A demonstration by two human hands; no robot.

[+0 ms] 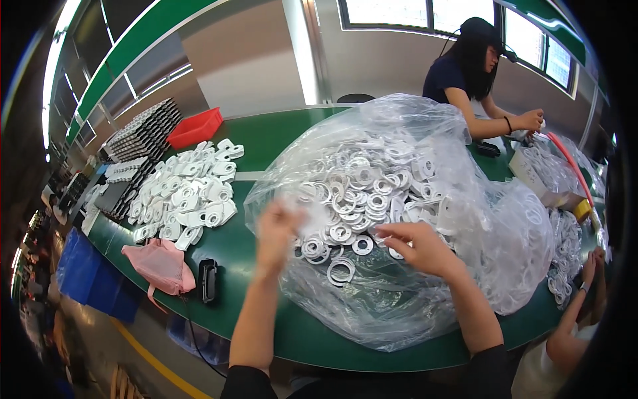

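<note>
A large clear plastic bag (372, 326) lies spread on the green table, with a heap of white plastic rings (379, 201) in its middle. My left hand (276, 233) is raised over the heap's left side, smeared by motion. A pale blurred shape shows at its fingertips, and whether it is held cannot be made out. Over the heap's near right edge hovers my right hand (425, 249), thumb and fingers apart, nothing visible between them. Close to its fingertips lie a loose ring (362, 245) and, nearer me, some stacked rings (341, 271).
Left of the bag lies a pile of white tab-shaped parts (189, 189), with a red bin (195, 128) and stacked grey trays (143, 130) behind. A pink pouch (159, 266) and black case (208, 281) sit near the front edge. Another person (465, 80) works across the table.
</note>
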